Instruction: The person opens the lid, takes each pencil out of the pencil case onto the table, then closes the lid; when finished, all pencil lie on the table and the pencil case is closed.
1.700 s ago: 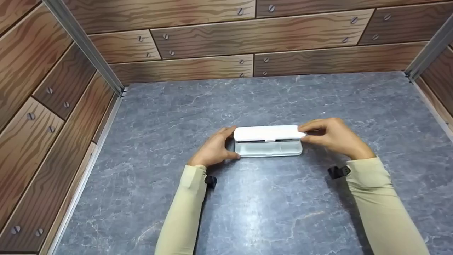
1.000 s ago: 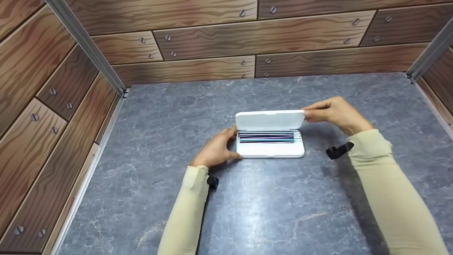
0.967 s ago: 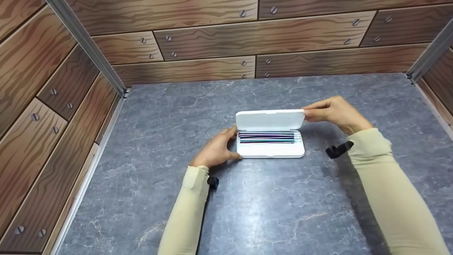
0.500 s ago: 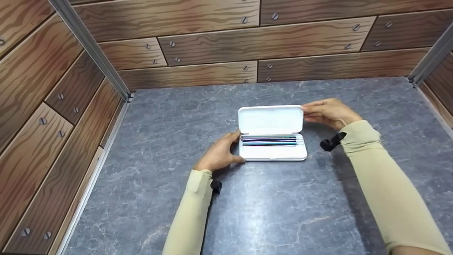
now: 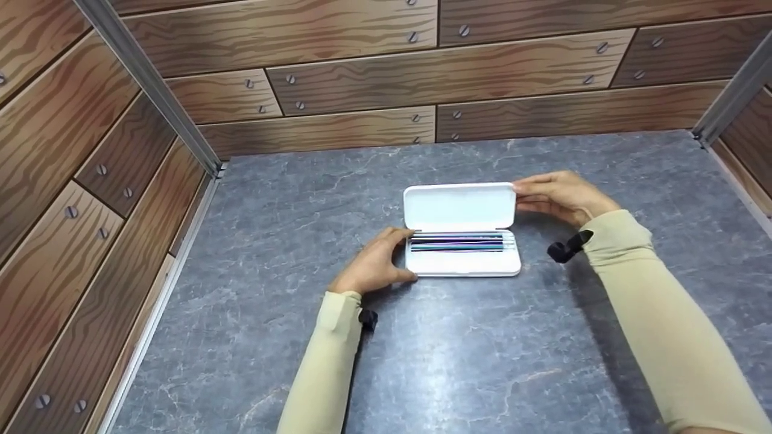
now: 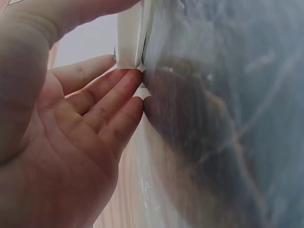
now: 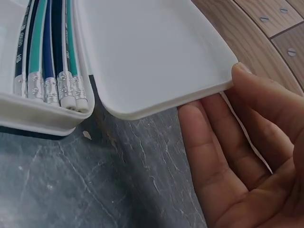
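Note:
A white pencil case (image 5: 463,264) lies on the table with its lid (image 5: 459,207) raised and tilted back. Several pencils (image 5: 455,242) with dark blue, teal and purple barrels lie side by side along the rear half of the base. Their white erasers and silver ferrules (image 7: 51,90) show in the right wrist view. My left hand (image 5: 375,260) grips the base's left end, thumb at the front corner and fingers at the back one. With thumb and fingers, my right hand (image 5: 561,194) pinches the lid's right edge.
The grey marbled table (image 5: 271,241) is bounded by a wood-patterned wall (image 5: 356,66) at the back and others at both sides. Metal posts (image 5: 160,96) stand at the rear corners. A black wrist mount (image 5: 567,247) sits at each sleeve cuff.
My right hand has swung the lid up and back, exposing the pencils. My left hand has stayed at the base's left end, its index fingertip now over the rear corner.

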`<state>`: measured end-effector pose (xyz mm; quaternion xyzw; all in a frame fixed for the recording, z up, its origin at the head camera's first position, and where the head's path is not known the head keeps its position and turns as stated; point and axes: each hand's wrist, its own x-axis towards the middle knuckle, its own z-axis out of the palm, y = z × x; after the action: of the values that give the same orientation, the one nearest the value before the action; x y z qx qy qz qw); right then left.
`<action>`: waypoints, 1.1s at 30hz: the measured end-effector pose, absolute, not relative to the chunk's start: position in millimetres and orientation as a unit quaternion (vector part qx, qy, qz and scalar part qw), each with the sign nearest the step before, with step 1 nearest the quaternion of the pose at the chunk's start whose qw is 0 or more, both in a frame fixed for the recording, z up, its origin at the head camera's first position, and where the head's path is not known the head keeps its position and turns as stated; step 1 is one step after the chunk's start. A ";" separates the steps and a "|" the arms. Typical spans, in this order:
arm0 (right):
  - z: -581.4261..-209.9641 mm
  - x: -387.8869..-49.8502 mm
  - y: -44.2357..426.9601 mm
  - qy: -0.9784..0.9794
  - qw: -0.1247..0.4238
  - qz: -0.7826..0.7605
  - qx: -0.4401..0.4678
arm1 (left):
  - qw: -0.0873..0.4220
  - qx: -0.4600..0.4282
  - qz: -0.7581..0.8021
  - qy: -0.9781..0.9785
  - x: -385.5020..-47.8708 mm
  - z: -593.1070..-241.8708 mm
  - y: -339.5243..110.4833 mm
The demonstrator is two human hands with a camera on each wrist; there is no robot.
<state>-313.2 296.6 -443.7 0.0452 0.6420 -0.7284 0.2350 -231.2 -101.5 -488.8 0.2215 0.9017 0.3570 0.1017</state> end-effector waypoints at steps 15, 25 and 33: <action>-402.5 -255.9 243.9 0.816 -0.090 -0.559 -0.121 | 0.098 0.230 0.344 0.905 -233.8 -482.9 -103.0; -442.7 -246.3 213.6 0.884 -0.026 -0.361 -0.296 | 0.097 0.218 0.357 0.903 -232.0 -485.1 -103.6; -461.7 -257.0 218.6 0.909 0.014 -0.280 -0.309 | 0.106 0.216 0.360 0.901 -228.5 -487.2 -99.9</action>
<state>-257.0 218.6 -461.7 -0.3089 0.9087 -0.2804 0.0144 -228.5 -99.9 -487.2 0.2156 0.9015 0.3602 0.1055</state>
